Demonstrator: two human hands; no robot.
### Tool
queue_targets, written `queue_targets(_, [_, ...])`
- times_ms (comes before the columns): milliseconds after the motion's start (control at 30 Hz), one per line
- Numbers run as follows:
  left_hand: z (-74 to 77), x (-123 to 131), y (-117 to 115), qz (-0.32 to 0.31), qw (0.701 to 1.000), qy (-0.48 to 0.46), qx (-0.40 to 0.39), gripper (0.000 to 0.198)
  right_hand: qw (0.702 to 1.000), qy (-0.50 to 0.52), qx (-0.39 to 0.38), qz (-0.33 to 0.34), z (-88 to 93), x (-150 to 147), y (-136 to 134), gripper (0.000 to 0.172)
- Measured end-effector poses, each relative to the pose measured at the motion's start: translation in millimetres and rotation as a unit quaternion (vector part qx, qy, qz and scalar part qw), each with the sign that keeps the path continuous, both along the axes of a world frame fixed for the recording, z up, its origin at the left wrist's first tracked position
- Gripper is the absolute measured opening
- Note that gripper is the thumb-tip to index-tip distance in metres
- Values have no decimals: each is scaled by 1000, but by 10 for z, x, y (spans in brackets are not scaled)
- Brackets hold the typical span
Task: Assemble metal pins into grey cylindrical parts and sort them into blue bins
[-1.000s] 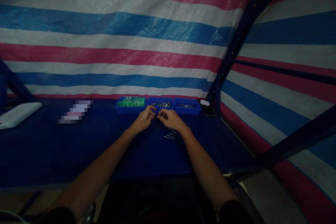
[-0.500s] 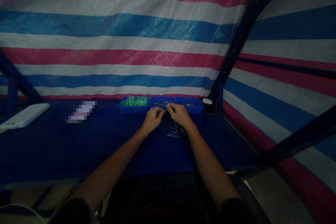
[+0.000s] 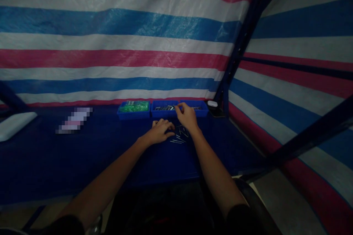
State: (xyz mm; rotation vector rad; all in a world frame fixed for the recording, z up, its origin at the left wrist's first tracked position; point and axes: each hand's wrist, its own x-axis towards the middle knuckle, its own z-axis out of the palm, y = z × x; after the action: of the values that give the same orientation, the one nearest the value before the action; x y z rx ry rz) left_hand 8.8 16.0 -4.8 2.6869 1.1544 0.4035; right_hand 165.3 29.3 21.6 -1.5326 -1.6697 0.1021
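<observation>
My left hand (image 3: pixel 160 131) is low over the blue table, its fingers curved and apart, with nothing visible between them. Just right of its fingertips lie several thin metal pins (image 3: pixel 178 139), loosely scattered. My right hand (image 3: pixel 187 116) is raised at the front edge of the middle blue bin (image 3: pixel 164 113), thumb and forefinger pinched together. What the pinch holds, if anything, is too small and dim to make out. Small metal parts (image 3: pixel 165 107) lie in that bin. The right-hand blue bin (image 3: pixel 203 112), partly behind my right hand, also contains small metal pieces.
A third blue bin (image 3: pixel 121 114) on the left holds green plastic-wrapped packs (image 3: pixel 135 107). A white case (image 3: pixel 212 103) rests on a dark phone (image 3: pixel 217 112) by the frame post. At far left lie a white device (image 3: pixel 16 125) and a blurred-out item (image 3: pixel 74 119).
My hands have parted. The left one has come down and back toward the loose pins and opened, while the right one stays up by the bins. The view has turned slightly right.
</observation>
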Motion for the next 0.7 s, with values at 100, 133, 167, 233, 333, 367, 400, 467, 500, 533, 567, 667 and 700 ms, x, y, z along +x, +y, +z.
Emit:
queue_targets(100, [-18,2,-38,-13,1000,2,-5,19,999,1,-9,54,15,-96,-46,25])
queue_targets(133, [-24,17,-47,-17,1000,5,-6,18,998,0,-16,67,12,-106,-54,25])
queue_targets(167, [-29,35,-51,-17,1000,8,-4,17,997,0,-22,78,7,-107,-58,25])
queue_targets(233, [-34,61,-38,-4,1000,5,4,17,995,1,-31,92,-4,-90,-58,25])
queue_targets(333, [-32,39,34,58,997,-44,-1,19,990,-5,-56,131,-6,-51,-61,23])
queue_targets(367, [-31,13,67,82,994,-73,-11,21,985,-16,-75,153,-1,-44,-67,21])
queue_targets(400, [-31,-18,101,103,989,-105,-20,23,979,-32,-98,175,6,-43,-78,19])
queue_targets(467, [-32,-82,160,140,975,-166,-33,27,965,-74,-141,207,28,-61,-110,13])
queue_targets(500, [-33,-108,181,156,969,-190,-35,29,961,-96,-152,211,42,-81,-132,11])
queue_targets(533, [-33,-127,194,170,963,-207,-36,31,959,-116,-155,208,57,-105,-155,10])
queue_targets(567, [-31,-139,200,182,958,-218,-35,32,959,-133,-151,201,73,-132,-179,10])
queue_targets(667, [-8,-134,178,193,955,-224,-27,35,964,-153,-135,173,127,-202,-245,13])
queue_targets(700, [4,-123,162,193,954,-227,-29,36,965,-151,-134,166,146,-215,-261,14])
